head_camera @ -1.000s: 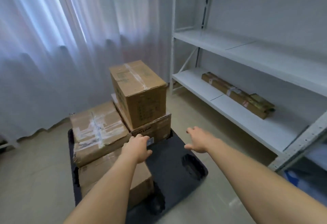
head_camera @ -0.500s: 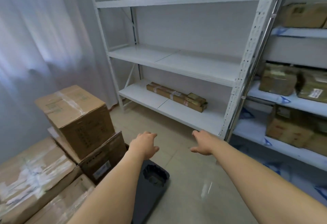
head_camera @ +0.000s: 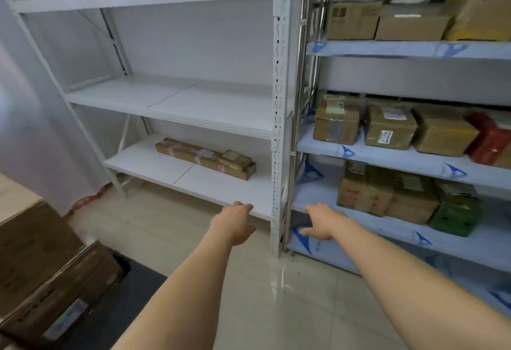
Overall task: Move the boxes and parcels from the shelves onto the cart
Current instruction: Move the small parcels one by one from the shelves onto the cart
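Head view. Both hands empty, stretched forward at centre frame. Left hand (head_camera: 233,224) loose, fingers (head_camera: 243,207) slightly spread and curled, holding nothing. Right hand (head_camera: 320,222) likewise open, fingers relaxed and apart, in front of the lowest blue-lined shelf (head_camera: 387,228).

Step in hand, as I judge it: reaching for the next item. Nearest candidate is the long flat parcel (head_camera: 206,159), lower centre, lying alone on the bottom board of the white rack (head_camera: 278,100), towards its back. Best done by crouching, taking it at both ends with a hand under each, and keeping it level; length makes it awkward one-handed.

Parcel: brown cardboard, narrow, taped in bands, a small yellowish piece on its right end.

Cardboard boxes (head_camera: 387,128) fill the right-hand shelves. Cart (head_camera: 132,294), lower left, already carries stacked boxes (head_camera: 41,261).
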